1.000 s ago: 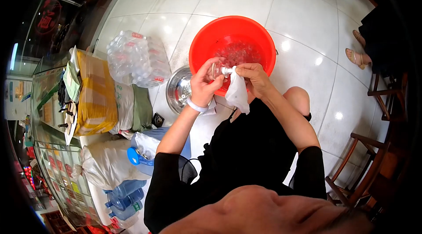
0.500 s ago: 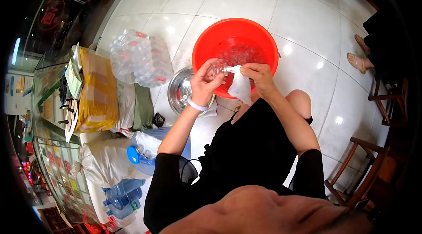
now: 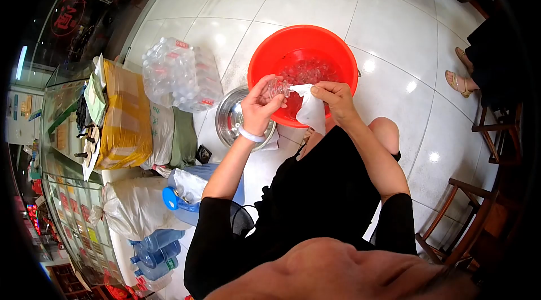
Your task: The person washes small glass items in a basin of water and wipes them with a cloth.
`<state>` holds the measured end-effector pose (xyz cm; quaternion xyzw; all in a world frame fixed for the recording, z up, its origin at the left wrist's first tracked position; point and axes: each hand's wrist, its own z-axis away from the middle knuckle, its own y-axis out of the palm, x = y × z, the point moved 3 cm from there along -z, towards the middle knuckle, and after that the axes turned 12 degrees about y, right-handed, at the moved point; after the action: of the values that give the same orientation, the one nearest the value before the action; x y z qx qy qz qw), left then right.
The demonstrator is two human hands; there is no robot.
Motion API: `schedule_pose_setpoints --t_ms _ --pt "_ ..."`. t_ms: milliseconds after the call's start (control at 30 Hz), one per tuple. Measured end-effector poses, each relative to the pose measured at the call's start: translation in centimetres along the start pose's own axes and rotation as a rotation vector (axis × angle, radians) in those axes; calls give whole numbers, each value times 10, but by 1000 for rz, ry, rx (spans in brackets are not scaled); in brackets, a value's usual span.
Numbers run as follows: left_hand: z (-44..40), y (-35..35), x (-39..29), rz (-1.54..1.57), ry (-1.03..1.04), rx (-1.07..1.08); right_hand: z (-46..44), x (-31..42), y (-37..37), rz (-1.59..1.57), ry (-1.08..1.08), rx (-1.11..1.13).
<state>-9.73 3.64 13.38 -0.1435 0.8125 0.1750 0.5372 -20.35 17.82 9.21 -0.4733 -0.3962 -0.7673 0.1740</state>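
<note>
Over the near rim of the red basin, my left hand has its fingers wrapped round a small clear glass vessel. My right hand pinches a white cloth, which hangs down beside the fingers. A twisted end of the cloth reaches the mouth of the vessel. Many small clear pieces lie in the basin; what they are is too small to tell. A steel bowl stands on the floor below my left hand, partly hidden by it.
Wrapped plastic bottles stand left of the basin. Further left are a taped box, a white sack and a blue water jug. At the right are a person's feet and wooden chairs. Dark jars line the top right.
My right hand has moved slightly right, away from the vessel, and more of the cloth's twisted end shows between the hands. The view has shifted a little. Both hands keep their hold.
</note>
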Motion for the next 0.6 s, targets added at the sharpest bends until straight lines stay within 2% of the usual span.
schedule_pose_setpoints --t_ms 233,300,567,600 --pt "-2 -15 -1 -111 37 -100 3 10 -5 12 -2 -44" --pt "0 -14 -2 -198 147 -37 3 10 -3 5 -14 -44" --pt "1 -10 -8 -303 216 -6 2 12 -2 -39 5 -9" --pt "1 -8 -10 -201 167 -17 2 11 -2 -37 6 -8"
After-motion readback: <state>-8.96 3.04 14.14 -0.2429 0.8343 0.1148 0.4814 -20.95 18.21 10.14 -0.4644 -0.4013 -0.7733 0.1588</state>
